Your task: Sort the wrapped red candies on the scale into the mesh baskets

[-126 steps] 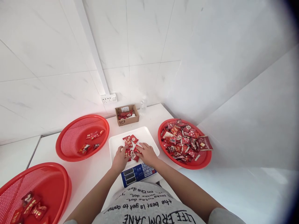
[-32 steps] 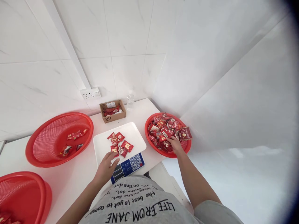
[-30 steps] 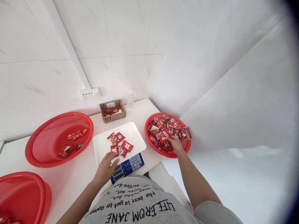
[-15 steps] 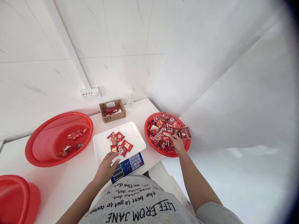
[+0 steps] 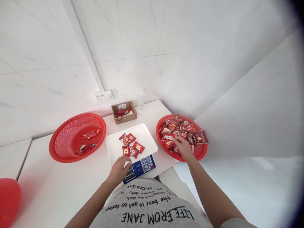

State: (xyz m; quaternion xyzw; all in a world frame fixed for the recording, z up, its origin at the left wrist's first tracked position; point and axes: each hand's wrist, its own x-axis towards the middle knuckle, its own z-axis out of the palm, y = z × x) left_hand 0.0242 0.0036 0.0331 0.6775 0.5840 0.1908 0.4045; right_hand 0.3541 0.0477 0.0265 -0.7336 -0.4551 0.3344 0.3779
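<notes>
My right hand [image 5: 183, 148] is over the red basket [image 5: 158, 125] on the right, its fingertips closed on a small red snack packet [image 5: 168, 136] with a white label. Many similar red packets [image 5: 187, 127] are heaped beneath it. My left hand [image 5: 119, 170] rests at the near edge of the white tray [image 5: 148, 139] of a scale, with loosely bent fingers spread apart and nothing in them. Several red packets [image 5: 138, 147] lie on the tray just ahead of those fingers. Part of the scale's blue keypad [image 5: 143, 166] shows below the tray; my left hand is beside it.
To the left stands another red basket [image 5: 57, 136] with a few packets at its bottom. A red container [image 5: 8, 199] is cut off at the lower left. Behind the scale are a cardboard box [image 5: 125, 118] with red packets and a clear bottle [image 5: 141, 103] by the wall.
The view has turned left, so everything appears further right. My right hand has moved left relative to the basket, carrying the labelled packet. My left hand stays at the tray's near edge.
</notes>
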